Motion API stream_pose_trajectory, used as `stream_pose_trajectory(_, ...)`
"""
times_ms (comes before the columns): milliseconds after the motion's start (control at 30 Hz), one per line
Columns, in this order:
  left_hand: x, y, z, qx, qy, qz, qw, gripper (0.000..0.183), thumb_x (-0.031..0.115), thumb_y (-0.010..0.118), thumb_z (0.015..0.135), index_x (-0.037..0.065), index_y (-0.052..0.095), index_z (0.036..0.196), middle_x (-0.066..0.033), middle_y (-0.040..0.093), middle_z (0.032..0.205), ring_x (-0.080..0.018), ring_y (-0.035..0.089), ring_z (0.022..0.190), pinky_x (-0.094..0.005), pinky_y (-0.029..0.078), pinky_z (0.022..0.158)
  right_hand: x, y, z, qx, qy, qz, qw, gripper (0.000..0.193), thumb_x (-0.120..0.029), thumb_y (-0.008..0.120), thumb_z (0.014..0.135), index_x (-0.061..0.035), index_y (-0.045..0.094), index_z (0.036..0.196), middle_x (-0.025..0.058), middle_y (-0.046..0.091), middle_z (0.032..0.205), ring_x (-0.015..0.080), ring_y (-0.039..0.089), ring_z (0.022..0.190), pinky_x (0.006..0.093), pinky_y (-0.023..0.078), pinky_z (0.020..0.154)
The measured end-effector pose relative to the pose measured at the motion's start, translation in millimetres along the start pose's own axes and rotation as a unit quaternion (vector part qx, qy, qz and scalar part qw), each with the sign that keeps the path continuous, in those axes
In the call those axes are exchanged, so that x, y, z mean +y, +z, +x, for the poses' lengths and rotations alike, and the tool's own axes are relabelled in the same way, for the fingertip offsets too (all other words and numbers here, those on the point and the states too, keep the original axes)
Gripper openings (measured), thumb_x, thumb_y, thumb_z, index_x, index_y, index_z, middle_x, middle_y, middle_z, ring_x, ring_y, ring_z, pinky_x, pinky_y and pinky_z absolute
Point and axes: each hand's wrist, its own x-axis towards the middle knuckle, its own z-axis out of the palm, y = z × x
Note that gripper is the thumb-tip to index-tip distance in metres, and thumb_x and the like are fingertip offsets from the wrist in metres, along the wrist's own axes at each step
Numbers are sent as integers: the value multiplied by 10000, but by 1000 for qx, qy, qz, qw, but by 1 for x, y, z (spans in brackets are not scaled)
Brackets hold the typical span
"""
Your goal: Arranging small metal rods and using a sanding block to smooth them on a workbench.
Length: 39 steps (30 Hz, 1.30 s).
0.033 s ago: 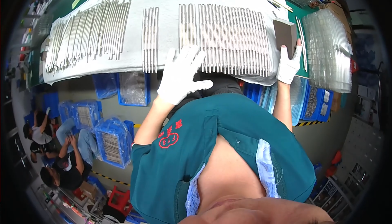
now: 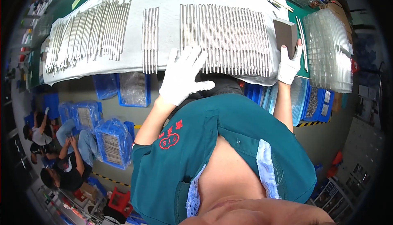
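Metal rods [image 2: 229,36], some lower ends hidden, gloved left fingers [image 2: 186,53] covering

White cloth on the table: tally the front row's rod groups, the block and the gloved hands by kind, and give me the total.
Loose spread of rods: 1
Neat rod groups (narrow group, middle group, wide group, taking the slim gap as a split): 3
Grey-brown block: 1
Gloved hands (left hand, right hand): 2
Total: 7
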Motion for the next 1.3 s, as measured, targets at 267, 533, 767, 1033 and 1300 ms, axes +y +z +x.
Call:
stream_pose_trajectory(267,-8,-6,-8,-6,-32,14,999,844,669,551,750,99,463,1365,-188,399,1427,-357,372,1311,-542,188,1097,4,-1,0,-3,17,16,1000,603,-120,695,830,-98,447,1378,200,555,1281,257,594,1094,324,445,932)
stream_pose_trajectory(533,-2,-11,4,30,8,-16,999,794,586,623,737,60,501,1319,-216,464,1334,-381,427,1230,-525,223,1073,4,-1,1,1,-1,-5,1000,599,-154,705,819,-106,463,1365,197,564,1265,275,613,1067,328,459,909)
stream_pose_trajectory(767,21,12,38,29,103,-44,993,817,610,609,721,76,489,1327,-193,471,1332,-355,432,1222,-528,248,1057,7,1,0,11,-2,2,1000,604,-159,718,808,-116,475,1359,191,589,1227,267,627,1026,324,468,889)
stream_pose_trajectory(1033,12,7,28,16,79,22,996,824,655,556,737,92,486,1334,-186,476,1329,-358,417,1238,-558,245,1049,7,1,-1,12,8,20,1000,597,-135,728,800,-116,492,1348,183,603,1208,242,635,1002,309,479,869)
stream_pose_trajectory(1300,-1,-3,10,7,27,27,999,833,666,551,746,56,503,1310,-234,459,1334,-405,417,1231,-556,271,1035,10,1,0,29,-23,6,999,593,-135,729,800,-116,496,1344,179,626,1168,235,648,959,309,487,853)
